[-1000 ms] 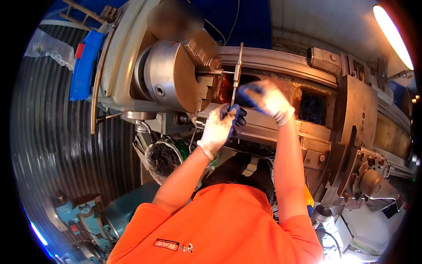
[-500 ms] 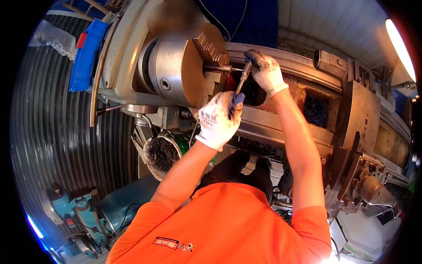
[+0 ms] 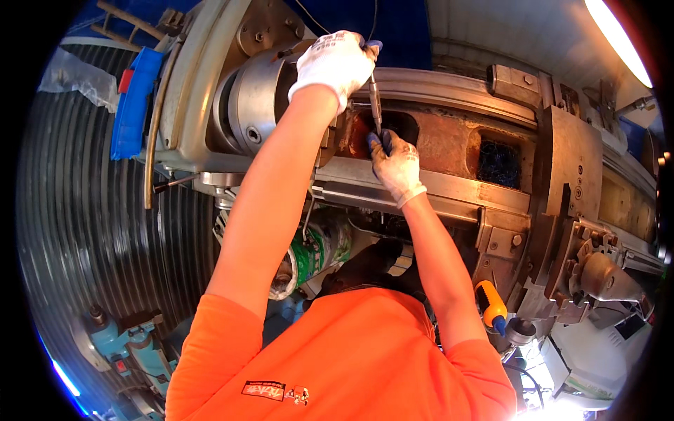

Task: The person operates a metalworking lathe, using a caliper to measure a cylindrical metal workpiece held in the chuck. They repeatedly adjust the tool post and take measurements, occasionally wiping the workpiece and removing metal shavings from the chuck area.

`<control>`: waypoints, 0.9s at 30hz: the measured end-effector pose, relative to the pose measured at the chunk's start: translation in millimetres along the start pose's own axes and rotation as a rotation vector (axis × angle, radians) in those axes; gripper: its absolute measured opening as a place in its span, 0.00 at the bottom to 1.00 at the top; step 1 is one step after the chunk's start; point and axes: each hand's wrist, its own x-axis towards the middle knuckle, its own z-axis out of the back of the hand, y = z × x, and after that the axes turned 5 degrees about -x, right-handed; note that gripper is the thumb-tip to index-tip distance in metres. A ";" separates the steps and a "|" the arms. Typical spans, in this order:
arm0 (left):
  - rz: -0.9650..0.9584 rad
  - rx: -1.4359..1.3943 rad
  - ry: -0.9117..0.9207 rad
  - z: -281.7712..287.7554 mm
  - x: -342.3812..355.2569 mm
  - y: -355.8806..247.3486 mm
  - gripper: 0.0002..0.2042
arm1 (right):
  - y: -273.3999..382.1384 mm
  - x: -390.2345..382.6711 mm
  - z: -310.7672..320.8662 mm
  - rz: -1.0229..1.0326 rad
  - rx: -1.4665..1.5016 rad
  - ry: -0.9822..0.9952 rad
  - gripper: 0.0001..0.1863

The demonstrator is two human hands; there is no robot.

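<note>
My gloved left hand (image 3: 335, 64) is closed on the far end of a steel tap wrench (image 3: 375, 98), above the lathe chuck (image 3: 258, 110), whose right part it partly hides with my forearm. My gloved right hand (image 3: 394, 163) is closed on the wrench's near end, over the rusty opening in the lathe bed (image 3: 449, 133). The wrench lies crosswise to the bed, just right of the chuck. What it turns on is hard to make out behind my hands.
At left are a blue plastic tray (image 3: 133, 105) and a teal machine (image 3: 123, 344). The carriage (image 3: 565, 161) stands at right, with a yellow bottle (image 3: 491, 302) near its lower edge. A bucket (image 3: 316, 249) sits below the bed; a bright lamp (image 3: 618, 38) is upper right.
My left hand has moved from the near end up to the wrench's far end. My right hand has come down to the near end. The wrench stands at a different angle.
</note>
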 end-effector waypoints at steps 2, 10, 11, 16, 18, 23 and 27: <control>0.043 0.013 0.074 -3.7 17.5 -9.2 0.20 | 12.5 -12.0 6.2 -0.026 0.099 0.014 0.13; 0.102 -0.001 0.177 -48.9 60.8 -7.2 0.16 | 47.2 -34.4 15.8 -0.184 0.566 0.112 0.12; 0.052 0.012 0.160 -48.2 62.5 0.9 0.16 | 50.4 -34.5 18.5 -0.231 0.611 0.169 0.12; 0.000 0.004 0.075 11.2 8.0 -13.6 0.21 | -9.3 3.2 4.7 -0.067 0.191 0.116 0.18; -0.024 -0.001 -0.043 17.8 -22.6 -3.2 0.22 | -10.7 19.2 7.1 0.014 -0.007 0.085 0.19; -0.081 -0.114 -0.135 6.4 -89.2 9.7 0.20 | -35.1 67.1 5.1 0.248 -0.297 -0.092 0.20; -0.004 -0.070 -0.101 1.1 -49.1 9.1 0.21 | -22.5 42.8 11.8 0.075 -0.168 0.140 0.24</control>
